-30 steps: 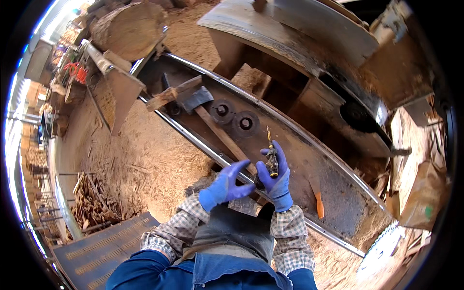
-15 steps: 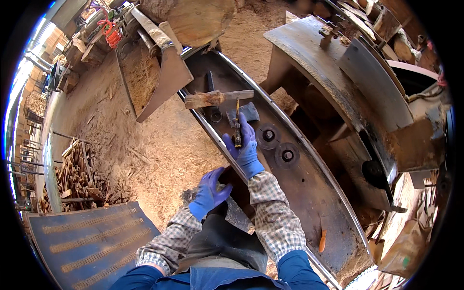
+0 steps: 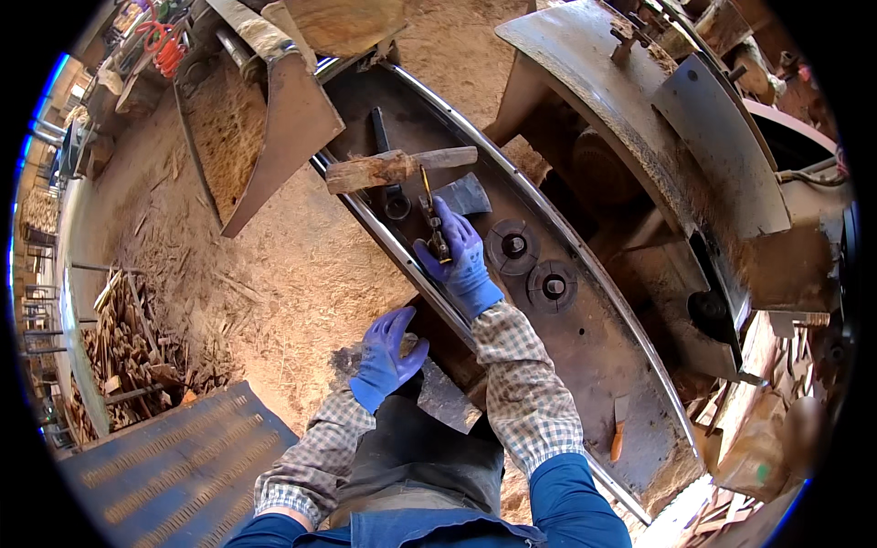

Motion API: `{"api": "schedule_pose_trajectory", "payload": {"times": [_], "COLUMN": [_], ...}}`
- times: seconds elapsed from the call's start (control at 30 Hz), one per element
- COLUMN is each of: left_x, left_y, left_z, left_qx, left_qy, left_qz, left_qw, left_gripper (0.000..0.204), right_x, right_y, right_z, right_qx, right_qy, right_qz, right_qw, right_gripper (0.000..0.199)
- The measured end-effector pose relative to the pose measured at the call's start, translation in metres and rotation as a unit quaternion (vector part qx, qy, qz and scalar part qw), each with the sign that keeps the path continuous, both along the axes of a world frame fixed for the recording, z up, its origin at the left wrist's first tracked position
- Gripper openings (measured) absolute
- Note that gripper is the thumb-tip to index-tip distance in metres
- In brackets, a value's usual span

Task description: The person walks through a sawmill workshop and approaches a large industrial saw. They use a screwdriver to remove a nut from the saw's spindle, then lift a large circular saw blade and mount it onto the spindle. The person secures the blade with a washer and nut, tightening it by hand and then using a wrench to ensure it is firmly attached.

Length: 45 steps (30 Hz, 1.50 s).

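Note:
My right hand [image 3: 464, 267], in a blue-purple glove, grips a slim screwdriver [image 3: 438, 239] with a dark and yellow handle. Its thin shaft points away from me, the tip over a rough wooden handle [image 3: 388, 169] lying across the metal trough [image 3: 598, 393]. Beside my fingertips rests a grey wedge-shaped metal head [image 3: 466, 195]; whether it is joined to the wood I cannot tell. A dark wrench [image 3: 380, 132] passes beneath the wood. Over the trough's near side, my left hand [image 3: 385, 358] hangs gloved and open, fingers spread, holding nothing.
Two round slotted discs with bolts [image 3: 513, 245] sit in the trough, and an orange-handled tool [image 3: 618, 440] lies toward its near end. A big curved metal housing [image 3: 585, 68] stands right. Left are scrap wood [image 3: 137, 356], a slotted dark panel [image 3: 174, 470] and a pointed metal plate [image 3: 288, 137].
The whole view has shifted, so the trough appears farther up and left. The screwdriver in my right hand leans more to the left. My left hand stays open.

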<state>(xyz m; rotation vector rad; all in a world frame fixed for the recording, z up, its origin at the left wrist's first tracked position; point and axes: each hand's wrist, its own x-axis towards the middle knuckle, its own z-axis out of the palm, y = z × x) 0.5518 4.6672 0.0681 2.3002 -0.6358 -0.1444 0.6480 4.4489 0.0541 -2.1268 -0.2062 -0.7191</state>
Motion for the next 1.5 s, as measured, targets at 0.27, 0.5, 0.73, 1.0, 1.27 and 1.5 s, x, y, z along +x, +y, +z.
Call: {"api": "schedule_pose_trajectory", "payload": {"times": [0.27, 0.5, 0.73, 1.0, 1.27, 1.5], "left_x": [0.003, -0.016, -0.035, -0.111, -0.238, -0.327], "left_y": [0.006, 0.01, -0.008, -0.054, -0.088, -0.181], "left_z": [0.002, -0.008, -0.016, 0.036, 0.02, 0.077], "left_qx": [0.021, 0.03, -0.013, 0.022, 0.074, 0.08], "left_qy": [-0.093, -0.076, -0.019, -0.026, 0.071, 0.047], "left_qz": [-0.013, -0.067, -0.142, -0.367, -0.312, -0.433], "left_qw": [0.995, 0.994, 0.99, 0.93, 0.945, 0.897], "left_gripper": [0.056, 0.054, 0.052, 0.052, 0.05, 0.048], "right_x": [0.01, -0.029, -0.188, -0.557, -0.545, -0.442], "right_y": [0.003, 0.001, 0.006, -0.127, -0.177, -0.171], "right_z": [0.008, -0.008, 0.059, 0.024, -0.027, -0.012], "right_qx": [0.036, 0.072, 0.06, -0.176, -0.072, -0.056], "right_qy": [-0.059, 0.089, 0.066, 0.429, 0.474, 0.422], "right_qz": [-0.027, -0.088, -0.22, -0.608, -0.427, -0.367], "right_qw": [0.997, 0.989, 0.971, 0.644, 0.767, 0.827], "right_gripper": [0.08, 0.106, 0.07, 0.059, 0.028, 0.03]}}
